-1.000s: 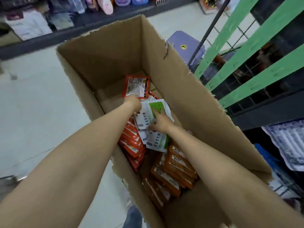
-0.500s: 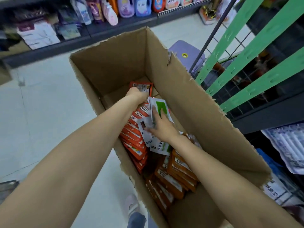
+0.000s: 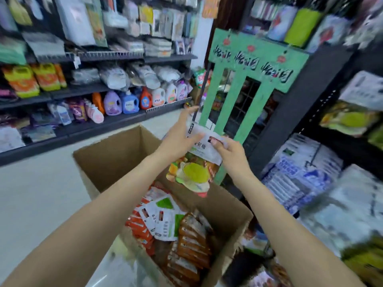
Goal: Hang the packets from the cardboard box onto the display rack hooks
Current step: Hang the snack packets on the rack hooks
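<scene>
A white packet (image 3: 195, 162) with a green and orange picture hangs in the air above the open cardboard box (image 3: 116, 154). My left hand (image 3: 182, 135) holds its upper left side with the fingers stretched up along it. My right hand (image 3: 230, 150) pinches its top right corner. Several orange and white packets (image 3: 176, 228) lie in the box below. The green display rack (image 3: 248, 83), with a wire grid behind its slats, stands just behind the packet; its hooks are too blurred to make out.
Dark shelves with detergent bottles (image 3: 128, 102) and bagged goods run along the left and back. A black shelf unit (image 3: 306, 112) with stacked packs stands at the right. Pale floor (image 3: 37, 193) lies left of the box.
Both hands have come up out of the box with a white packet, and the view has tilted up from the box towards the green rack.
</scene>
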The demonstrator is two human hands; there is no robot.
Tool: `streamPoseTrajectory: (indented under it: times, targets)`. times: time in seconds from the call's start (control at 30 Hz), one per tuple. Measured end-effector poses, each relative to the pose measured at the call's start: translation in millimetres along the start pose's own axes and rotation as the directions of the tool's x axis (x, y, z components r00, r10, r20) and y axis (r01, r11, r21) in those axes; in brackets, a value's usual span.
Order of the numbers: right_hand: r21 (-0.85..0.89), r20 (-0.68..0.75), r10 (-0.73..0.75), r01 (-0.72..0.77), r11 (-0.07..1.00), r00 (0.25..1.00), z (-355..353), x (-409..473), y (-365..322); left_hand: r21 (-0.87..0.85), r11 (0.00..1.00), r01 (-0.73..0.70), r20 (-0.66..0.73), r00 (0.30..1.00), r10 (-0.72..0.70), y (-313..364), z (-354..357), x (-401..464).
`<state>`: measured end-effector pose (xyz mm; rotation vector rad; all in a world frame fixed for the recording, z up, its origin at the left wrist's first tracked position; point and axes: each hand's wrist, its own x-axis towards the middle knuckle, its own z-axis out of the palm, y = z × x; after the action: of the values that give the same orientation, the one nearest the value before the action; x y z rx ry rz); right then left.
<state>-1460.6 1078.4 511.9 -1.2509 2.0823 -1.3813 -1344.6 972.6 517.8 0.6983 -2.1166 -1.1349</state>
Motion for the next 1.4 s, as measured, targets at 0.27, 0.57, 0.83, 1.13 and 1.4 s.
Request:
streamPoseTrajectory:
  times: [0.27, 0.57, 0.83, 1.13, 1.4]
  targets:
    - [-0.008, -0.553, -0.229, 0.27, 0.963, 0.801, -138.3, -18.1, -31.0, -0.025, 0.932, -0.361, -0.016, 0.933, 0.36, 131.6, 74.8, 37.7]
    - [-0.067, -0.711, -0.169, 0.173, 0.983, 0.683, -247.3, -5.2, -10.9, -0.082, 0.911, -0.404, -0.041, 0.915, 0.401, 213.4, 173.5, 90.4]
    - [-0.204, -0.711, -0.217, 0.098, 0.974, 0.668, -296.3, 31.4, 13.9, -0.069, 0.931, -0.358, -0.003, 0.933, 0.359, 229.4, 218.9, 137.6]
    - [-0.307, -0.727, -0.289, 0.082, 0.948, 0.623, -307.5, 42.8, 41.0, -0.082, 0.924, -0.374, 0.023, 0.926, 0.377, 224.8, 241.1, 150.9]
    - [-0.432, -0.644, -0.243, -0.083, 0.898, 0.726, -321.3, 63.9, 54.1, 0.031, 0.923, -0.383, 0.076, 0.922, 0.38, 220.2, 268.0, 173.7]
